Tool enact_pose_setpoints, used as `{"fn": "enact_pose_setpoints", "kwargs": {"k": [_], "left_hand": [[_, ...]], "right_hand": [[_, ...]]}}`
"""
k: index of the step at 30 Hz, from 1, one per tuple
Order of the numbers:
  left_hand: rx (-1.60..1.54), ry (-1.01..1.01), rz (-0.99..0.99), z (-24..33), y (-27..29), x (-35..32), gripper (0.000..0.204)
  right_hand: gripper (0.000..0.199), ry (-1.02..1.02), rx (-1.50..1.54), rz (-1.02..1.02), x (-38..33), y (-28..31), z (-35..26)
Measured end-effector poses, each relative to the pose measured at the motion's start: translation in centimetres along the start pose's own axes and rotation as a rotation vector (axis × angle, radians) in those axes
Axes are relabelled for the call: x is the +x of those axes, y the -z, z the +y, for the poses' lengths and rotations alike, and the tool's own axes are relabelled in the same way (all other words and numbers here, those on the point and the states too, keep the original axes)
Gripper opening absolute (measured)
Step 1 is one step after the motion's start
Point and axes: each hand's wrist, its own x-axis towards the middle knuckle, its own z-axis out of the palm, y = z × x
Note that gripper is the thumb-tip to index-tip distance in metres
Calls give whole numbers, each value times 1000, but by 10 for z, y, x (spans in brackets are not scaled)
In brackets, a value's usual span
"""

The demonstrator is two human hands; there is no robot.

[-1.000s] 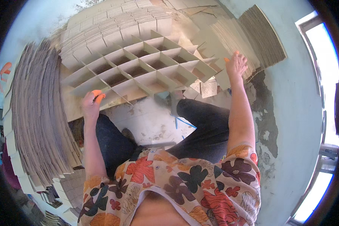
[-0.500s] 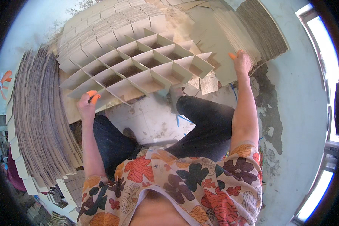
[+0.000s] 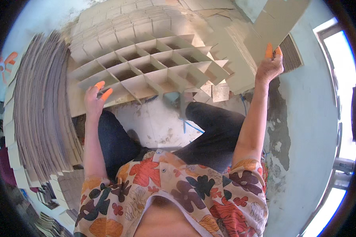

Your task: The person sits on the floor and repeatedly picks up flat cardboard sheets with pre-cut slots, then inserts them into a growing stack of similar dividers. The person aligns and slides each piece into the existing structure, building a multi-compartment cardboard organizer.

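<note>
My right hand [image 3: 270, 70], with orange finger covers, grips the lower end of a flat cardboard strip [image 3: 283, 21] raised at the upper right. My left hand [image 3: 95, 98] also wears orange covers. Its thumb and finger are apart beside the near left corner of a cardboard divider grid [image 3: 150, 67], with nothing seen between them. Crossed strips form the grid's open cells, and several strip ends stick out at its right side.
Behind the grid lie stacked slotted cardboard pieces [image 3: 106, 27]. A tall row of cardboard sheets [image 3: 43, 106] stands at left. More sheets [image 3: 241, 51] are piled at right, by a pale blue wall [image 3: 312, 106]. Small card scraps [image 3: 220, 93] lie near my knee.
My right hand has moved up and right from the pile and now holds up a cardboard strip. My left thumb and finger have spread apart near the grid's corner.
</note>
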Motion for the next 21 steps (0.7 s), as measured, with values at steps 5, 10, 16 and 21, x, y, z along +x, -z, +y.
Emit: {"fn": "enact_pose_setpoints", "kwargs": {"k": [5,10,16,21], "left_hand": [[186,-77,2,-14,26,-8,32],[29,43,1,-33,36,-19,24],[-86,-19,83,-46,29,-22,18],[-52,51,76,-38,30,-20,17]], "right_hand": [[18,51,94,-341,-22,-7,-103],[32,162,479,-813,-76,-26,-189],[44,185,686,-1028,-133,-52,-256],[33,296,671,-1019,-158,-75,-277]]}}
